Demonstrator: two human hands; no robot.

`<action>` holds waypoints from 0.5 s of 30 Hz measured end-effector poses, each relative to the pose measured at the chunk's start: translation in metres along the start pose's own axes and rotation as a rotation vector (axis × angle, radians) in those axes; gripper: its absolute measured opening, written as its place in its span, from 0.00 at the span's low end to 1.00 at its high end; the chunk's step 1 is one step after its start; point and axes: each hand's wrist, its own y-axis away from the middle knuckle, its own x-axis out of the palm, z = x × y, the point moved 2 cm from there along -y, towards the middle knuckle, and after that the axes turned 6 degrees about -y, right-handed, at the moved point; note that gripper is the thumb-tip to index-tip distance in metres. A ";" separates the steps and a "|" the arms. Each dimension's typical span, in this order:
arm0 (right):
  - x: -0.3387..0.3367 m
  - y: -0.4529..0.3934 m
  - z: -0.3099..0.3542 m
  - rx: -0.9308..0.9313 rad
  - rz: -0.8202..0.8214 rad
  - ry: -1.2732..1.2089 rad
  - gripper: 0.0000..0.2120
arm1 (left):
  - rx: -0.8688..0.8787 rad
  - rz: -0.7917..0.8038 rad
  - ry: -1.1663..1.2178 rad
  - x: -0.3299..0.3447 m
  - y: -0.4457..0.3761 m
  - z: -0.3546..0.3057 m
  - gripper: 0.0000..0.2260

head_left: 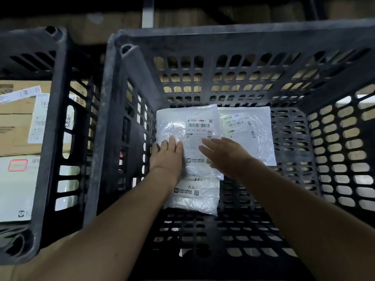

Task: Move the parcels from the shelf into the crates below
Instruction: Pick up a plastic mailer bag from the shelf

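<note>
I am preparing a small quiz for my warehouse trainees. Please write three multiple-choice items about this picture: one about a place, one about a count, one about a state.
1. Where does the top parcel lie?
A. on the floor of the right crate
B. in the left crate
C. on a shelf

2. How many white bagged parcels show in the right crate?
A. one
B. three
C. six

3. How are the two hands?
A. both fists closed
B. fingers straight, over the top parcel
C. gripping the crate rim

Answers:
1 A: it lies inside the right crate, on the other bags at the bottom.
2 B: the top parcel, the back parcel to its right, and the lower parcel partly under it.
3 B: the left hand and the right hand lie flat, fingers straight.
</note>
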 end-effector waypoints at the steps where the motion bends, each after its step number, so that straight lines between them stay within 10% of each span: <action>1: 0.000 0.000 -0.002 0.003 0.006 0.014 0.25 | -0.002 0.001 0.004 0.000 -0.001 0.001 0.41; 15: -0.008 -0.007 -0.023 0.115 0.075 0.055 0.52 | -0.060 0.015 -0.199 -0.023 -0.018 0.010 0.43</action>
